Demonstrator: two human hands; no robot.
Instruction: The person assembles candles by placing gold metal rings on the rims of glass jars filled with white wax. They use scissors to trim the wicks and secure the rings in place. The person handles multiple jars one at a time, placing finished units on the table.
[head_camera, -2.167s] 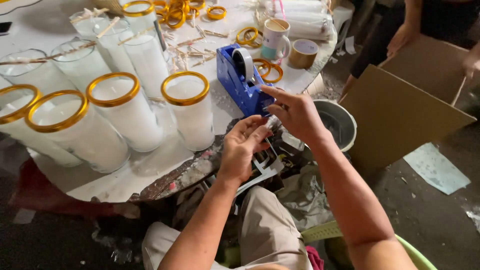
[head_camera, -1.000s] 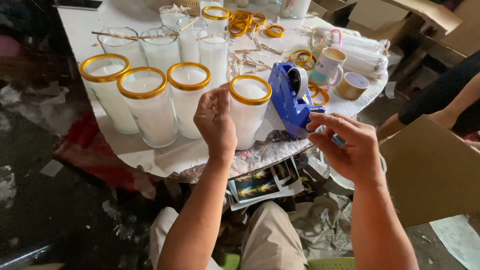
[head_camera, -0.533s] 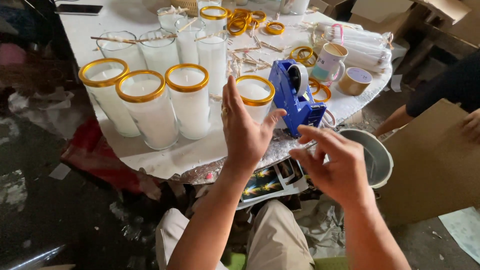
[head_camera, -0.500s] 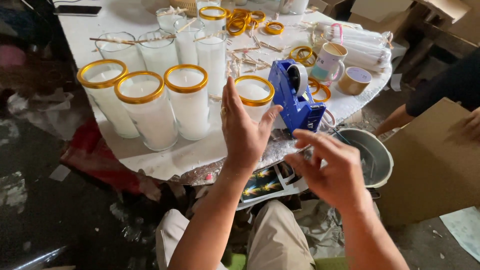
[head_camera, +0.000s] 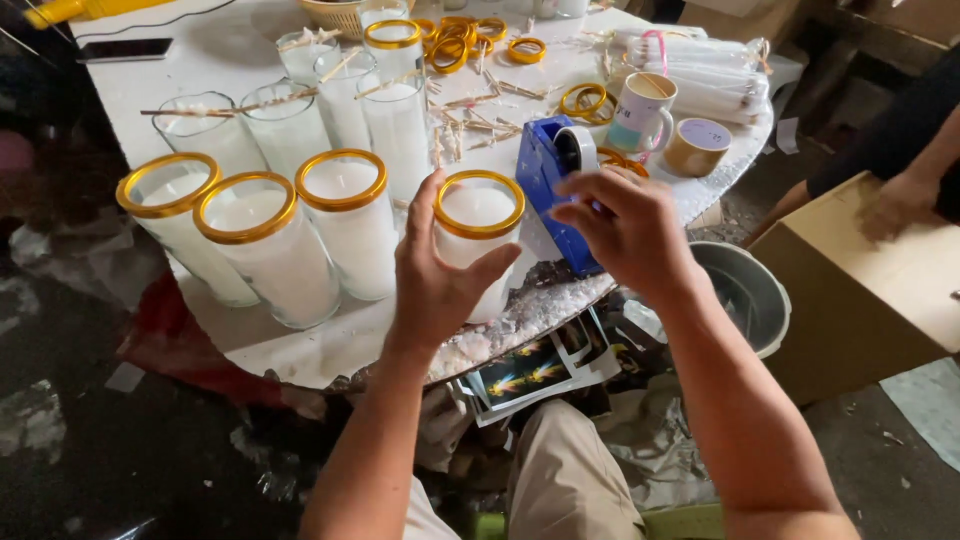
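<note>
My left hand (head_camera: 435, 275) wraps around the near side of a tall glass candle with a gold ring on its rim (head_camera: 480, 215), at the front edge of the round white table (head_camera: 150, 110). My right hand (head_camera: 625, 230) hovers with spread fingers over the blue tape dispenser (head_camera: 545, 175) just right of that candle, and it holds nothing that I can see. Three more gold-rimmed white candles (head_camera: 265, 250) stand in a row to the left.
Behind stand glass candles with wooden sticks across them (head_camera: 300, 105), loose gold rings (head_camera: 450, 45), a mug (head_camera: 640, 110) and a tape roll (head_camera: 697, 147). A grey bucket (head_camera: 745, 295) sits below the table. Another person's hand (head_camera: 895, 200) rests on a cardboard box (head_camera: 880, 290).
My left hand rose from below the table's edge and took hold of the nearest candle. My right hand came up from the lap to the tape dispenser.
</note>
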